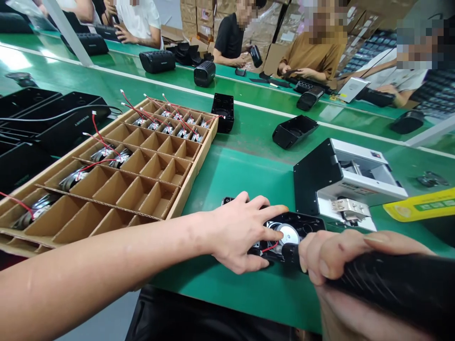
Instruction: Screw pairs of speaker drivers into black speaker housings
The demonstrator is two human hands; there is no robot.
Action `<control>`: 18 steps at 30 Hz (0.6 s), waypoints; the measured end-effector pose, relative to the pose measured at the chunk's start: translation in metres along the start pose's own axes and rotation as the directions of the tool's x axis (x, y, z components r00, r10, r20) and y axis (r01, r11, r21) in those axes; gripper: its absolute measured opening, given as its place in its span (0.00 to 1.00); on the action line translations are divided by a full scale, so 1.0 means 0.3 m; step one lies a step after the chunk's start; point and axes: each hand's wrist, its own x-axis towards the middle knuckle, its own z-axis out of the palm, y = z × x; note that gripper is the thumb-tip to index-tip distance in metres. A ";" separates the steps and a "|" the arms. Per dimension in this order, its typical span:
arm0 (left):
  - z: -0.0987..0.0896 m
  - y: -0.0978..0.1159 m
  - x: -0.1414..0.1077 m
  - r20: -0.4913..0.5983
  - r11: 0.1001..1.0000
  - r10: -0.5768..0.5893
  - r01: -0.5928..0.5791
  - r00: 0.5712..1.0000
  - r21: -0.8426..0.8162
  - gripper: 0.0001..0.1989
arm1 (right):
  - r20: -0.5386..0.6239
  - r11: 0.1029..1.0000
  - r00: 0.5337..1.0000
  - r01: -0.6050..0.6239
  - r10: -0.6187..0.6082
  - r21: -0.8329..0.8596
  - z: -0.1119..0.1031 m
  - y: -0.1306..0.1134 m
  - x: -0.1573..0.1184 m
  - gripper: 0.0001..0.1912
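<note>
My left hand (245,232) lies with fingers spread across a black speaker housing (313,222) on the green bench. Its index finger rests by a round speaker driver (288,233) with a silver back, seated in the housing. A red wire (270,247) runs beside the driver. In my right hand (337,253) is a thick black electric screwdriver (394,279), fingers wrapped round it. The tool's front end is at the housing's near edge, beside the driver; its tip is hidden. My left hand and forearm cover part of the housing.
Left stands a divided cardboard box (170,182) with several wired speaker drivers. A white-and-black machine (355,177) stands to the right, near a yellow strip (423,206). Beyond lie an open black housing (295,130) and another housing (223,111). Several people sit across the bench.
</note>
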 end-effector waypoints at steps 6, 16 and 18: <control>0.005 0.003 -0.002 -0.007 1.000 0.003 -0.003 1.000 0.014 0.29 | 0.083 0.988 0.985 0.152 -0.154 0.038 0.041 0.004 0.015 0.10; 0.056 -0.020 -0.011 -0.104 0.998 0.032 -0.026 0.994 0.051 0.24 | 0.308 0.992 0.944 0.125 -0.120 0.002 -0.105 0.033 0.154 0.26; 0.123 -0.046 0.008 -0.213 0.982 0.060 -0.020 0.975 0.187 0.14 | 0.262 0.973 0.939 0.231 -0.224 0.004 -0.151 -0.002 0.217 0.25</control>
